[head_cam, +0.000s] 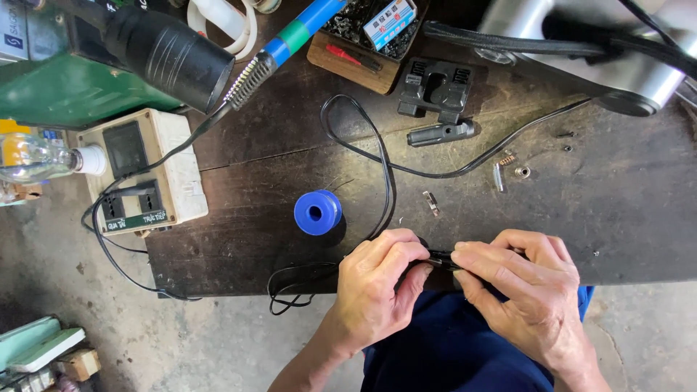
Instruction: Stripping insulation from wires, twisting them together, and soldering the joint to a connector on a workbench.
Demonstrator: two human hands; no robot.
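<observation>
A small black part on the end of a black cable is pinched between both hands at the near edge of the table. Its long axis runs left to right, from one set of fingertips to the other. The left hand is closed on its left end, the right hand on its right end, fingers curled and knuckles up. A blue spool lies just beyond the left hand.

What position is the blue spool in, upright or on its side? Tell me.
Upright: the blue spool stands on end on the workbench, its round flange and centre hole facing up.
</observation>
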